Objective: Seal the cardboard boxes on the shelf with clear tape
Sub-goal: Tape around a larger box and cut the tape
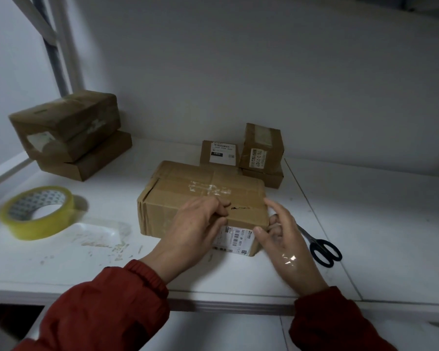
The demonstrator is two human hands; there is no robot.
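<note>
A brown cardboard box [188, 191] with a white label on its front lies mid-shelf. My left hand [195, 231] lies over its near top edge, fingers curled onto the top. My right hand [287, 244] is at the box's right front corner, thumb touching the front face, fingers relaxed beside the right side. Something shiny glints on the back of that hand. A roll of clear yellowish tape [38, 211] lies flat at the left, a loose clear strip [104, 224] beside it.
Black-handled scissors [322, 247] lie just right of my right hand. Two stacked boxes [69, 133] stand at the back left. Three smaller boxes [259, 150] stand behind the main box. The white shelf [365, 224] has paper scraps near the tape.
</note>
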